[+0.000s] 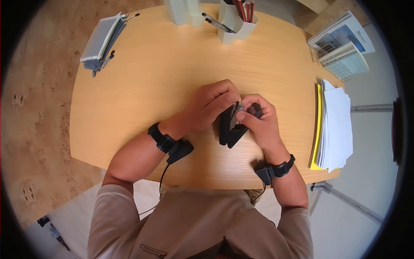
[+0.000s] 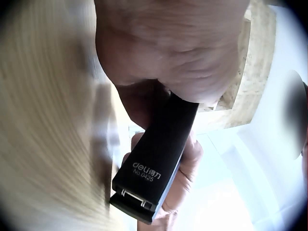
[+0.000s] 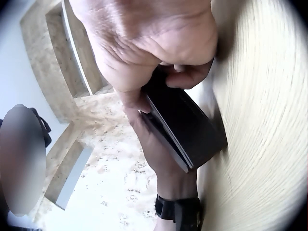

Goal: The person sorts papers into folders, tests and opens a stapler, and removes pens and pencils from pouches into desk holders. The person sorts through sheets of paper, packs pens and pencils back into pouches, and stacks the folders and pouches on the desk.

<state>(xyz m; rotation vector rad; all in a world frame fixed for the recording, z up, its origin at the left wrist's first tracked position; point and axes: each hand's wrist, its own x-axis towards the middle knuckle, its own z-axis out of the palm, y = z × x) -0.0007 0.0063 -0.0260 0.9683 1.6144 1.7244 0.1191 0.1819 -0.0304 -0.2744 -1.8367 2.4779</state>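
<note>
Stapler (image 1: pixel 224 131), black and opened into a V, sits between our hands, joined end pointing from the grip toward us; we judge it stiff, smooth and fairly weighty, best held along its arms. Our right hand (image 1: pixel 264 123) clasps its free end, our left hand (image 1: pixel 214 105) pinching there too, beside a shiny metal part (image 1: pixel 239 106); beyond the left grip we read the lettering (image 2: pixel 147 172) "deli 得力 No.0425"

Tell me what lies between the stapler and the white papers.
In the head view, from the stapler to the white papers come the right hand, bare tabletop, then a yellow edge beside the papers.
</note>
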